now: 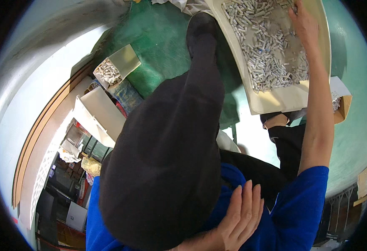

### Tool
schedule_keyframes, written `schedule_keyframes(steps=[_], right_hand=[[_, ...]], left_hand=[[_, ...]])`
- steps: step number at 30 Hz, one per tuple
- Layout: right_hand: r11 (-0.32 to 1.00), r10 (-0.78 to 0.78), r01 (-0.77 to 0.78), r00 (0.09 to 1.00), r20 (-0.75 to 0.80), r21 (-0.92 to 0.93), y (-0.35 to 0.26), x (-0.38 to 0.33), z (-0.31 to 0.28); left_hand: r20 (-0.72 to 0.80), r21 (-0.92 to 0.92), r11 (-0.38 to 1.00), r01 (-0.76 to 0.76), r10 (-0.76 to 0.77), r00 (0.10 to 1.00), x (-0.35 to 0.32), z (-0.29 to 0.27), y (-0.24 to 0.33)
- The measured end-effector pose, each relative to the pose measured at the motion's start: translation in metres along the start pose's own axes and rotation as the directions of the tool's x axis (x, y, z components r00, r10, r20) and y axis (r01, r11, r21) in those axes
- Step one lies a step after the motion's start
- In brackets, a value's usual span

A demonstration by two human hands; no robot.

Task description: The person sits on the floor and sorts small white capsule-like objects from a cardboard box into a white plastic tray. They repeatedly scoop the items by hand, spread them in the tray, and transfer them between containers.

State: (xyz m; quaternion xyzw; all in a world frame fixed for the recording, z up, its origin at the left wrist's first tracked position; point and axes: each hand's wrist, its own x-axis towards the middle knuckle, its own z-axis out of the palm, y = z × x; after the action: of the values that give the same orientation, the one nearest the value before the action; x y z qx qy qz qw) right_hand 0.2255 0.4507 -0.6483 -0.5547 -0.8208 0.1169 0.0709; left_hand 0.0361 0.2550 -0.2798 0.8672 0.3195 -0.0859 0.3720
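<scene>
My right hand (pixel 302 21) reaches up into a large cream tray (pixel 275 100) filled with several small white cylindrical pieces (pixel 267 54). Its palm lies on the pile near the tray's far right side, and its fingertips run out of the picture's top edge, so their grip is hidden. My left hand (pixel 242 217) lies flat against my blue shirt (pixel 296 209) at the lower middle, fingers stretched and holding nothing. A black cap (pixel 166 159) covers much of the centre of the view.
The tray rests on a green surface (pixel 158 54). To the left stand a small open box of white pieces (pixel 108 71) and empty white trays (pixel 97 115). A cardboard box (pixel 343 106) sits right of the tray. Cluttered shelves (pixel 66 184) lie lower left.
</scene>
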Motion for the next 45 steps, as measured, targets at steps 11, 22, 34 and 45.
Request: schedule_keyframes(steps=[11, 22, 34, 45], right_hand=[[0.947, -0.153, 0.231, 0.935, 0.32, -0.222, 0.01, 0.019, 0.021], [-0.668, 0.091, -0.39, 0.802, 0.59, 0.634, -0.018, -0.057, -0.003], [-0.807, -0.006, -0.082, 0.992, 0.13, 0.584, -0.1, -0.047, -0.159], [-0.952, -0.099, -0.05, 0.984, -0.149, 0.302, -0.173, -0.09, -0.277]], left_hand=[[-0.144, 0.072, 0.996, 0.051, -0.04, 0.989, 0.0, 0.013, 0.02], [-0.324, 0.197, 0.979, 0.051, 0.016, 0.946, -0.009, 0.028, 0.025], [-0.443, 0.152, 0.988, -0.032, 0.097, 0.891, -0.006, 0.044, 0.044], [-0.916, -0.189, 0.955, -0.23, -0.256, -0.31, 0.018, -0.007, 0.052]])
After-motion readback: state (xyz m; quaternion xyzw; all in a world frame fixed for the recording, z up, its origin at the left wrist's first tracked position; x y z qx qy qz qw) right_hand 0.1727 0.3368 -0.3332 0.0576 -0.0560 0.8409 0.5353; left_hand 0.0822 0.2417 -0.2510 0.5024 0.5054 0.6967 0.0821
